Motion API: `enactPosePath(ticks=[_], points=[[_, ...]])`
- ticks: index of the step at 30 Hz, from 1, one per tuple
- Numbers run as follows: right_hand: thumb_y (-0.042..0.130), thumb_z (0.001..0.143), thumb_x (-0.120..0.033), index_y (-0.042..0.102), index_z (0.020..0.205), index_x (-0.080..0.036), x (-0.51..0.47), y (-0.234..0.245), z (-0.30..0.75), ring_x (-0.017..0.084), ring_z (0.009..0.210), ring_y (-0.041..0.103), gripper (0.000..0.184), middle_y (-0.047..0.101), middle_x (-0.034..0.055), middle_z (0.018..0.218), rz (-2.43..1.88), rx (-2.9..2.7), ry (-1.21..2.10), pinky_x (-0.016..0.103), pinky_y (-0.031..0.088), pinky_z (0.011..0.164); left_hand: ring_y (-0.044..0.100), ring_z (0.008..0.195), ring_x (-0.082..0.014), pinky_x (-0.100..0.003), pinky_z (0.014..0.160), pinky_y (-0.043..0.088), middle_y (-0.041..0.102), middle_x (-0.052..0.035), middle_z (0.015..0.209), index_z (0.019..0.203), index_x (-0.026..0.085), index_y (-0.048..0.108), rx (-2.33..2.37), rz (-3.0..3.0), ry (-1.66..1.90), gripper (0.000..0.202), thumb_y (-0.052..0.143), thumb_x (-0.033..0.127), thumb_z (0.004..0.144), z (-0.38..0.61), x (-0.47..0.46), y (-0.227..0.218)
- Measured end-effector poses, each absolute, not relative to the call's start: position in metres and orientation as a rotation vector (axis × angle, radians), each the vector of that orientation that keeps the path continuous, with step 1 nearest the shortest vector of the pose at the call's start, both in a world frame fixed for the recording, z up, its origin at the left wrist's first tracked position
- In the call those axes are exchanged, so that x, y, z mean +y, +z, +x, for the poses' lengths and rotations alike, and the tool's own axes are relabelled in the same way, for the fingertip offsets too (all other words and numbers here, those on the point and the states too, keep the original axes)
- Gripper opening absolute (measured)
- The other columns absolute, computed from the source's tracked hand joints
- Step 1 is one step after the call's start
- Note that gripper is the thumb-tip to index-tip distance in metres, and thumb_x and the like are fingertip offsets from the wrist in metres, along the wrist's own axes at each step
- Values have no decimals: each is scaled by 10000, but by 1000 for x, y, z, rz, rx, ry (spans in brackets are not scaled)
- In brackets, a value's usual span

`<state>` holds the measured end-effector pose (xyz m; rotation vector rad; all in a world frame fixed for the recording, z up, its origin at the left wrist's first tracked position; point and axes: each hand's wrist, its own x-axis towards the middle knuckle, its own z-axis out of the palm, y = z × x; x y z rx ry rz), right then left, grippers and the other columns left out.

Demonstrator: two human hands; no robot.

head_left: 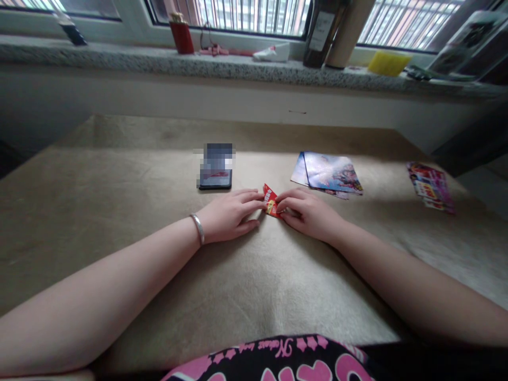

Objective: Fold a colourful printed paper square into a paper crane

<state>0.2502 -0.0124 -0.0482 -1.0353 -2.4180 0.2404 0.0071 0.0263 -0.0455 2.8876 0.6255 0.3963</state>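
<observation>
Between my hands, flat on the table, lies a small red folded paper (271, 200) with white and yellow print and a pointed upper end. My left hand (232, 212), with a silver bangle at the wrist, rests with stretched fingers, and its fingertips touch the paper's left edge. Curled fingers of my right hand (307, 211) pinch the paper's right side and cover part of it. Just beyond my left hand is a dark phone (216, 177), its screen partly pixelated. Past my right hand lie glossy blue picture sheets (333, 172), overlapping one another.
The beige table (119, 159) reaches to the wall under the window. More printed red and purple papers (432, 188) lie at its right side. On the stone sill (130, 61) stand a red lighter-like object (181, 34), a dark bottle-like container (319, 34) and a yellow block (389, 62).
</observation>
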Motion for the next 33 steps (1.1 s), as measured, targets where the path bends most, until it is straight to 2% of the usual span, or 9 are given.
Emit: enactPosePath(ticks=[7,14,23,29,33], points=[[546,842,-148,711,913,-213,-14,-50,248,157,863,631,191,710,53,932,-967,-2367,309,319,521,801,359,1356,-257,-441,1109,355,436,-129,1429,1232,156,528,527,2840,270,367,532,273,885,8,27,-42],[551,848,-185,696,1007,-210,-15,-49,243,195,1015,613,217,702,46,1097,-1114,-2425,111,377,494,921,528,1185,-221,-404,1012,460,576,-123,1250,1220,166,562,439,2883,397,352,504,196,874,8,24,-43],[526,799,-186,610,1182,-127,-13,-50,241,239,1150,545,396,629,100,1241,-1294,-2477,11,410,415,1019,546,1167,-215,-389,995,474,603,-98,1225,1185,192,606,434,2952,365,375,506,130,829,10,23,-39],[483,900,-300,603,1169,-155,-11,-51,241,232,1119,552,329,633,87,1223,-1310,-2461,32,407,405,1011,531,1196,-214,-382,1019,460,598,-95,1262,1219,159,580,463,2974,365,399,484,130,833,13,19,-40],[499,906,-332,617,1138,-173,-7,-54,240,234,1096,552,305,643,79,1196,-1334,-2412,38,413,406,996,516,1192,-223,-392,1019,452,583,-110,1269,1279,154,534,440,2992,372,420,472,169,864,15,18,-41]])
